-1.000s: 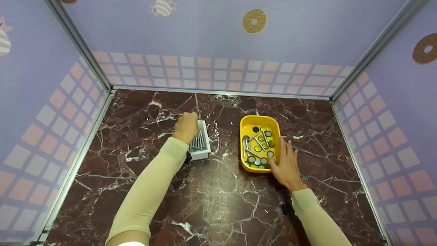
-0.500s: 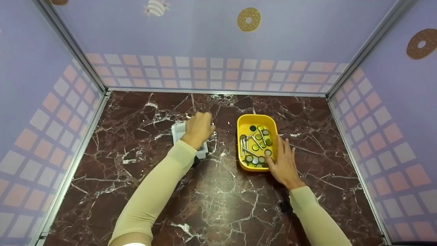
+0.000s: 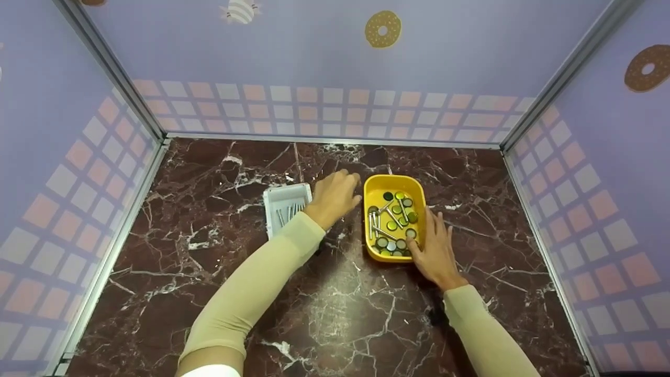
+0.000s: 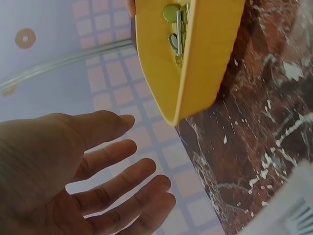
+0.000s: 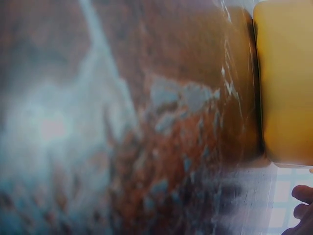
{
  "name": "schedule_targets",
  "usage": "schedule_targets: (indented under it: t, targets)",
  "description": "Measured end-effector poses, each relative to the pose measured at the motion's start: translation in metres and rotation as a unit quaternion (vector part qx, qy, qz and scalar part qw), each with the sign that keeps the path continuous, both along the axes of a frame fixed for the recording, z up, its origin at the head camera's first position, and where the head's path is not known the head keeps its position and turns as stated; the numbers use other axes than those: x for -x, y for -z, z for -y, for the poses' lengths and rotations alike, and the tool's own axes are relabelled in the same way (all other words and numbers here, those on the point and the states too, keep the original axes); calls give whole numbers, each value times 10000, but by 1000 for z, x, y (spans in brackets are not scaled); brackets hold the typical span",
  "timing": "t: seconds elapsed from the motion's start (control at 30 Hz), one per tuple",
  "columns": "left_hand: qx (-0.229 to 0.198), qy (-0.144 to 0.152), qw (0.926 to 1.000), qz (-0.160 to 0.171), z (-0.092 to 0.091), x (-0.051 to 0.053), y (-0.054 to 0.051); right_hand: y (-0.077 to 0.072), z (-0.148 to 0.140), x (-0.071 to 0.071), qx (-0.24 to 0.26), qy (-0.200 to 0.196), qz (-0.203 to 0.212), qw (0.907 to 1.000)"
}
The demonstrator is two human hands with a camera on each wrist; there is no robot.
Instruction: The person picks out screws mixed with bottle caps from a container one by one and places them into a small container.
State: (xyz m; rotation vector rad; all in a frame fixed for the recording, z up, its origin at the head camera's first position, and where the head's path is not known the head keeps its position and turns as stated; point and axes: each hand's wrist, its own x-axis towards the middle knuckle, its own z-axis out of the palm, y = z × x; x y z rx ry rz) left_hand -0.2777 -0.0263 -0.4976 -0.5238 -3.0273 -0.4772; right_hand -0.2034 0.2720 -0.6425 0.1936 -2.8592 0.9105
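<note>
In the head view my left hand is over the marble surface between a white tray and a yellow box. Its fingers are loosely spread with nothing between them, as the left wrist view shows of the left hand. Several silver screws lie in the tray, partly covered by my left forearm. Bottle caps and more screws lie mixed inside the yellow box. My right hand holds the box's right side, thumb over the rim and fingers along the outer wall.
Patterned purple panels enclose the dark red marble surface at the back and both sides. A metal strip runs along the foot of the back panel.
My left hand has moved right from the white tray toward the yellow box, and its fingers have loosened. The tray's left part has come into sight. My right hand stays at the box.
</note>
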Motion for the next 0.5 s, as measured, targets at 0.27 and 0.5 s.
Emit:
schedule_targets:
  t: [0.27, 0.5]
  targets:
    - [137, 424, 9989, 163, -32, 2, 4, 2, -1, 0, -115, 19, -142, 9998]
    - [358, 643, 9972, 114, -55, 4, 13, 3, -1, 1, -150, 21, -184, 9997]
